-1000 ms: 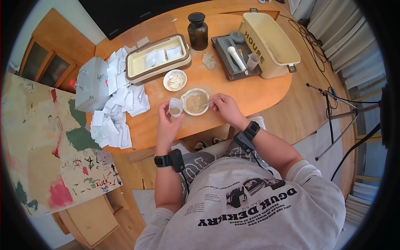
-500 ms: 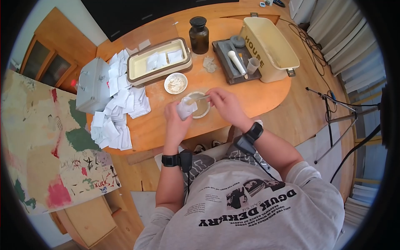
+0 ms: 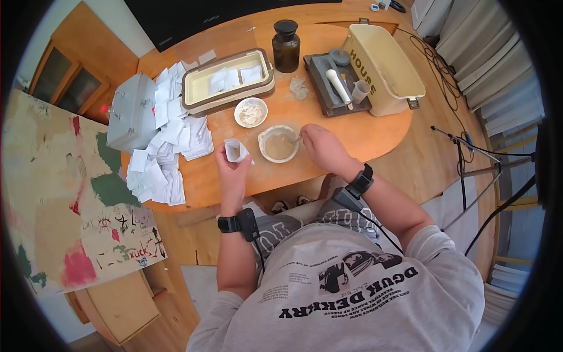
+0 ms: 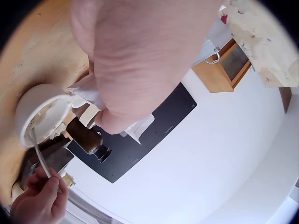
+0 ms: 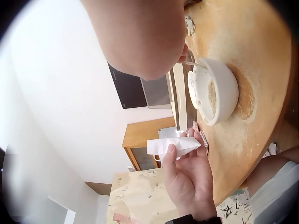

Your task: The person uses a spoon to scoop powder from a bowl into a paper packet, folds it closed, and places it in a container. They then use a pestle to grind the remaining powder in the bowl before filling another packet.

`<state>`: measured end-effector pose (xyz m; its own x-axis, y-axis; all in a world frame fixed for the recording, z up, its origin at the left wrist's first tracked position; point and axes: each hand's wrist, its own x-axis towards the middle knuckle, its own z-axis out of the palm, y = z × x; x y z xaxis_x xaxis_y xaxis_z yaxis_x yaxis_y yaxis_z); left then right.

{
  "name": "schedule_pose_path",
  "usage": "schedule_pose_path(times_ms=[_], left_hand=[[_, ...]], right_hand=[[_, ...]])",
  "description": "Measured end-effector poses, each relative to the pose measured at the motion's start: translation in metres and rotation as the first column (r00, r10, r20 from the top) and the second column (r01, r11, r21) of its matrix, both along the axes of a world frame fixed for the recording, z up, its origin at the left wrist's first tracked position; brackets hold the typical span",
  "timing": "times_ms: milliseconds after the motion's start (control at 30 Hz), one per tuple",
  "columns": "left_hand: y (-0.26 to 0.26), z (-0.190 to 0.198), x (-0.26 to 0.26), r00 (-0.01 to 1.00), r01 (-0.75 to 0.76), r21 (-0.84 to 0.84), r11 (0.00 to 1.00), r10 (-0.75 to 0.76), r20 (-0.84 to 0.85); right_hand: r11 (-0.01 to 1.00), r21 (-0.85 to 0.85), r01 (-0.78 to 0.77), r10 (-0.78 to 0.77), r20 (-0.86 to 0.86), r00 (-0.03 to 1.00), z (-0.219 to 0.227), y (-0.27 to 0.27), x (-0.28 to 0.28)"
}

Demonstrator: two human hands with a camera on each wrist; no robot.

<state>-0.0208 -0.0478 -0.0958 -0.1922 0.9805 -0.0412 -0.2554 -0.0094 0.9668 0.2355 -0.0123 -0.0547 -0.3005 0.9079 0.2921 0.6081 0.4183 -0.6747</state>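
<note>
My left hand point(image 3: 233, 176) holds a small white paper packet point(image 3: 236, 151), its mouth open and facing up, left of a white bowl point(image 3: 262, 150). In the right wrist view the thumb presses the packet point(image 5: 170, 145) against the fingers. Tan powder point(image 5: 212, 95) lies inside the bowl, which has a small lip on its rim. At the bowl's right side my right hand point(image 3: 324, 148) pinches the handle of a thin spoon point(image 4: 41, 154). The spoon's far end dips inside the bowl, as the left wrist view shows.
Folded white packets point(image 3: 170, 141) pile up at the left beside a metal case point(image 3: 132, 111). Behind the bowl are a smaller powdery dish point(image 3: 251, 112), a cream tray point(image 3: 193, 91) with packets, and a dark jar point(image 3: 286, 47). A pestle point(image 3: 338, 87) and a cream bin point(image 3: 393, 64) stand right.
Half a second ago the packet was tilted beside the bowl with the spoon at its mouth. Now the packet is back to the left, and the spoon is over at the bowl's right side.
</note>
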Motion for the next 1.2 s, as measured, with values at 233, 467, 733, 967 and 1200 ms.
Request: schedule_pose_path(times_ms=[233, 467, 733, 967, 1200], left_hand=[[0.0, 0.003, -0.002, 0.985, 0.064, 0.004, 0.998, -0.063, -0.163], [-0.001, 0.022, 0.007, 0.678, 0.077, 0.06, 0.995, -0.009, -0.735], [0.007, 0.016, 0.022, 0.552, 0.098, 0.102, 0.99, 0.031, -0.834], [0.01, 0.017, 0.033, 0.58, 0.129, 0.092, 0.987, 0.0, -0.814], [0.009, 0.002, 0.011, 0.969, 0.054, -0.023, 0.998, -0.058, -0.239]], right_hand=[[0.914, -0.397, 0.088, -0.201, -0.253, 0.946, -0.033, -0.002, -0.009], [0.829, -0.559, 0.029, -0.372, -0.512, 0.774, -0.049, -0.003, -0.012], [0.803, -0.592, -0.07, -0.439, -0.667, 0.602, -0.001, 0.007, -0.003], [0.998, 0.052, -0.025, 0.038, -0.274, 0.961, 0.038, -0.019, -0.022], [0.99, 0.137, -0.039, 0.051, -0.08, 0.996, 0.011, -0.001, -0.005]])
